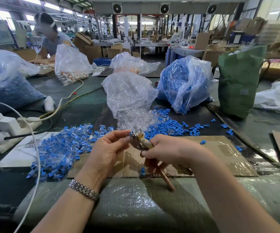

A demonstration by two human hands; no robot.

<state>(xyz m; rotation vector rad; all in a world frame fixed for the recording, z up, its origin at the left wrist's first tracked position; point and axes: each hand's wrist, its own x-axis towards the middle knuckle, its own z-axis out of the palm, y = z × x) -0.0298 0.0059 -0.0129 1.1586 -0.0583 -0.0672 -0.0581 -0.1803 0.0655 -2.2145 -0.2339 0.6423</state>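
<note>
A sheet of bubble wrap covers the near edge of the table, and both forearms reach over it, the left one wearing a metal watch band. Just beyond, above a flattened cardboard sheet, the right hand is wrapped around the worn handles of a plier-like hand tool, whose metal head points far-left toward the left hand. The left hand's fingertips pinch a small piece right at the tool's jaws; it is too blurred to tell whether it is blue, clear or both. This looks like the pressing step, with one piece being seated in the tool before the squeeze. The next move probably calls for holding the piece square in the jaws, closing the handles firmly, then dropping it on the heap of blue-and-clear pieces to the left. Fresh stock lies farther off: clear parts spilling from a clear bag, and loose blue caps just right of them.
</note>
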